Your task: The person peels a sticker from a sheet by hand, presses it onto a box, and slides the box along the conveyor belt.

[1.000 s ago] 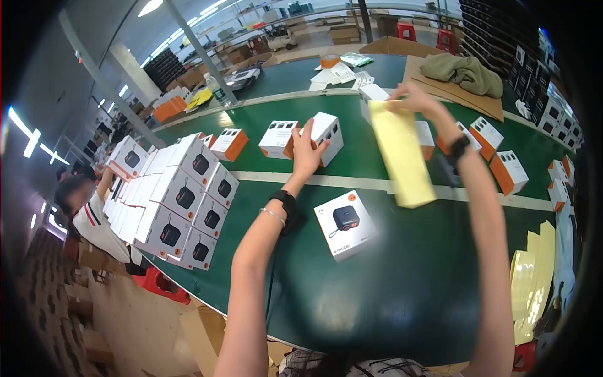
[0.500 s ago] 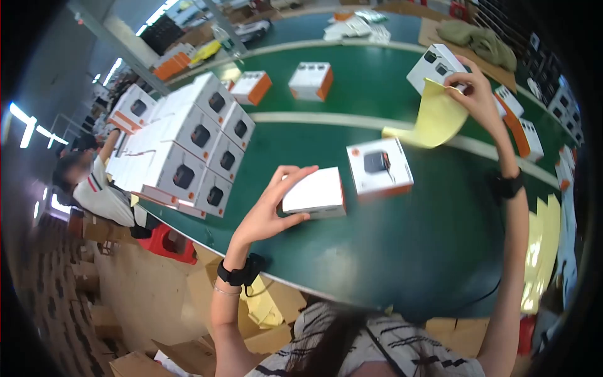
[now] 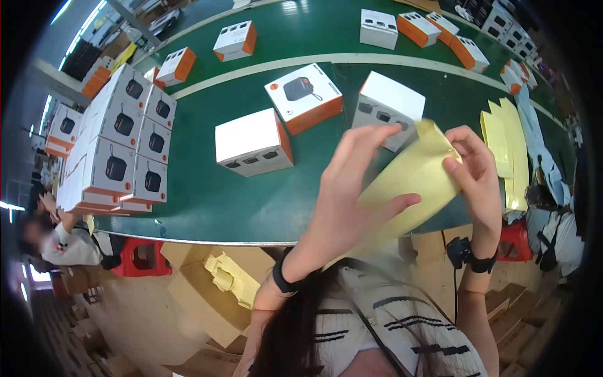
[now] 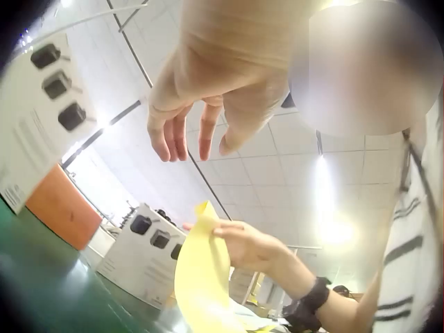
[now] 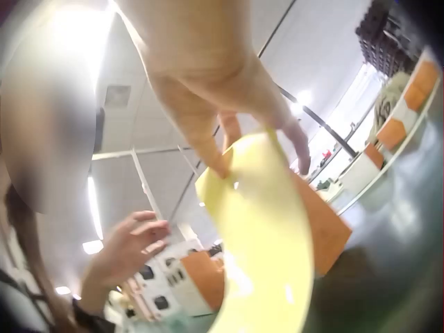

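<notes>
Hands: right [image 3: 481, 182] pinches yellow sheet [image 3: 422, 179] | left [image 3: 342, 195] near it

Head view: left hand [image 3: 352, 198] hides part of the yellow sheet [image 3: 421, 182], whose lower end smears into blur; that hand's fingertips also cover some of the front of the white box [image 3: 391, 94] beyond. Both wrist views cut the sheet off at the bottom edge, and in the right one it masks part of an orange panel [image 5: 325, 225]. Lettering on the stacked boxes [image 3: 116, 168] too small to read.
</notes>
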`<control>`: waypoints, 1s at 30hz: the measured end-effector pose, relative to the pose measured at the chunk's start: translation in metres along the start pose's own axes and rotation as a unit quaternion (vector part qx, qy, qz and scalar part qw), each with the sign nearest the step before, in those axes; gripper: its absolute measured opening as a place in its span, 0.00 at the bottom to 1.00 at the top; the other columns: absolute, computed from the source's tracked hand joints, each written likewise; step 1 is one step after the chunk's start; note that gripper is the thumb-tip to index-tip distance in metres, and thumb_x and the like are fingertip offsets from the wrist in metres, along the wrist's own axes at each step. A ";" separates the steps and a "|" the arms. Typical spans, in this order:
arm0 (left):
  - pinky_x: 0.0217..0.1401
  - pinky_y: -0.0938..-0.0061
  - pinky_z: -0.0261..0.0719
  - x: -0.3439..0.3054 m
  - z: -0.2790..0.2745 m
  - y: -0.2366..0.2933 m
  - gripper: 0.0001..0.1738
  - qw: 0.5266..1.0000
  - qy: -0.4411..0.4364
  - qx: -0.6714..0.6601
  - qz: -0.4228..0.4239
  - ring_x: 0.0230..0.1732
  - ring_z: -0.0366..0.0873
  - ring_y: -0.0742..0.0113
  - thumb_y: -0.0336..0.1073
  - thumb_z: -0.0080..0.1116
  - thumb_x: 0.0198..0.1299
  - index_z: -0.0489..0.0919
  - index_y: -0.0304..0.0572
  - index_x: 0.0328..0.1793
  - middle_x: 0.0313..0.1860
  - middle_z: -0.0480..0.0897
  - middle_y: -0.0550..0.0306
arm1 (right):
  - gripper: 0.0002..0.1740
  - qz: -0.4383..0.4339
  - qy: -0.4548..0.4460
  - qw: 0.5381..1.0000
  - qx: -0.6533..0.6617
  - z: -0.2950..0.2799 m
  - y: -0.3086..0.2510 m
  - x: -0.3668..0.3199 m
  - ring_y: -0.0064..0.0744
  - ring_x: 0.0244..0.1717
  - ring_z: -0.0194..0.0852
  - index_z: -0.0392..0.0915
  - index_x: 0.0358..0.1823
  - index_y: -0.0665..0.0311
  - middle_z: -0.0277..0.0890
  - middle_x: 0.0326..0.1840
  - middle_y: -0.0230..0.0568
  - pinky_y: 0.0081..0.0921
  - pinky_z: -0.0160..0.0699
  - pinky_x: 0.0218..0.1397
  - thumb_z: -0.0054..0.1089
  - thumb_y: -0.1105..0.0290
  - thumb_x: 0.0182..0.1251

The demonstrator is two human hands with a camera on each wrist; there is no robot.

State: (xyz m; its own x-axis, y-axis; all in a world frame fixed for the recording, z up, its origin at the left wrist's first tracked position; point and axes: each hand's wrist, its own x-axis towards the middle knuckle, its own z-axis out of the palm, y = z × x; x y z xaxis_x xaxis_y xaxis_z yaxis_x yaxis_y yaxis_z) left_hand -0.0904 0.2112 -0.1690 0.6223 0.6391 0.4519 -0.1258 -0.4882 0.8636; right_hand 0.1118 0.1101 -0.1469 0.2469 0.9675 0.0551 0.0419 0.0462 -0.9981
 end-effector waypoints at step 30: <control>0.69 0.72 0.67 -0.019 -0.034 0.040 0.41 0.999 0.021 0.017 0.019 0.75 0.61 0.59 0.16 0.49 0.58 0.50 0.18 0.78 0.83 0.46 0.34 | 0.20 -0.354 0.033 0.875 -0.329 0.066 -0.003 -0.023 0.32 0.34 0.70 0.88 0.31 0.64 0.77 0.36 0.39 0.23 0.68 0.30 0.59 0.68 0.30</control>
State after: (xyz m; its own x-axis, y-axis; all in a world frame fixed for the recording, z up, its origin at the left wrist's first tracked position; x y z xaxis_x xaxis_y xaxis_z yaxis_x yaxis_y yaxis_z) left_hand -0.1335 0.2004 -0.1355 0.5848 0.6436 0.4938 -0.1220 -0.5320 0.8379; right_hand 0.0417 0.1044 -0.1467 -0.0122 0.7372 0.6756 0.7498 0.4538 -0.4815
